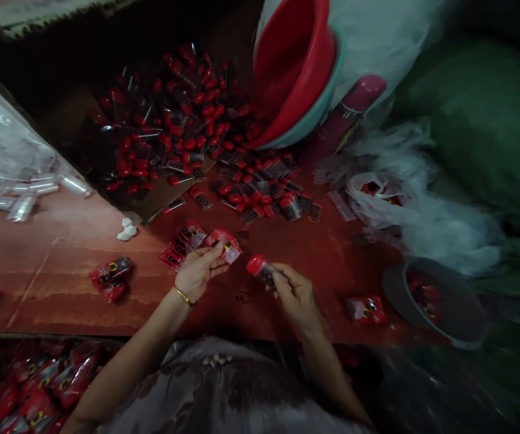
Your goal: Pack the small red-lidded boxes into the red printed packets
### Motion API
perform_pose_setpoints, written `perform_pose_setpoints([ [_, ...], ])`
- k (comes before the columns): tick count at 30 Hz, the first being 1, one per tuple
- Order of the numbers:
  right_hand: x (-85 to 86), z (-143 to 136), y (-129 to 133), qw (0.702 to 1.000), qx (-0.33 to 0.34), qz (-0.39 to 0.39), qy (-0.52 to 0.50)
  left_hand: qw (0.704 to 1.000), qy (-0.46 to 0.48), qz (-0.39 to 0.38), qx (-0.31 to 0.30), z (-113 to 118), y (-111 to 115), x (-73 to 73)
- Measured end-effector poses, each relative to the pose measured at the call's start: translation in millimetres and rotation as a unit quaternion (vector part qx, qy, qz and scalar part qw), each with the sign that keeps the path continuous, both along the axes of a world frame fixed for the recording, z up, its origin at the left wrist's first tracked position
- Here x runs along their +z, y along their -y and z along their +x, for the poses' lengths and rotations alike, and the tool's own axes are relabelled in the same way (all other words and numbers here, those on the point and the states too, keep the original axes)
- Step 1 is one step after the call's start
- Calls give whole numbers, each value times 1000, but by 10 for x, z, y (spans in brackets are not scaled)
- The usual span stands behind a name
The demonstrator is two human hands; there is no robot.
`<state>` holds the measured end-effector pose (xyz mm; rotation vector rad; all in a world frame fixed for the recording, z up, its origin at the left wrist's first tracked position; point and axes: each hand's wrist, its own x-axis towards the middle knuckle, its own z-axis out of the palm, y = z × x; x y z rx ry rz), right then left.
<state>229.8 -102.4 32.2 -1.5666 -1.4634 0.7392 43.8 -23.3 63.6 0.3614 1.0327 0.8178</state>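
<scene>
My left hand [199,272], with a gold bangle at the wrist, pinches a small red printed packet [226,246] near the middle of the table. Beside that packet, more red packets [182,244] lie bunched together behind the fingers. Closed round a small clear bottle with a red cap and dark contents [262,269] is my right hand [295,295]. The bottle's cap points left, toward the packet, and the two do not touch.
A cardboard box [56,157] on its side spills red-capped bottles [187,126] onto the red table [38,259]. Red and teal basins [327,90], a pink bottle [341,120], plastic bags [450,223] and a grey bowl [463,319] stand right. Clear tubes [38,187] lie left.
</scene>
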Motion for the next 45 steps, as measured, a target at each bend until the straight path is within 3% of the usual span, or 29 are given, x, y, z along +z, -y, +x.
perform_pose_setpoints([
  [4,159,-104,59,1000,27,4,-10,999,-16,17,-24,27,22,-19],
  [12,134,-133,14,993,51,69,78,992,-93,69,-50,51,60,-4],
  [18,140,-131,58,998,50,43,25,995,-86,44,-12,48,12,-28],
  [23,148,-173,73,997,79,21,11,996,-76,32,-30,58,12,-42],
  [28,129,-207,60,998,67,-14,-8,995,-75,37,-50,38,29,-30],
  [32,109,-188,67,994,61,-53,-76,992,-82,71,-63,18,35,-41],
  [38,0,-139,69,971,39,-124,-200,966,-134,195,-105,-4,71,-86],
  [41,-15,-150,64,970,30,-115,-212,955,-147,228,-116,8,95,-94],
  [45,17,-203,62,975,27,-102,-194,968,-89,211,-101,73,152,-100],
])
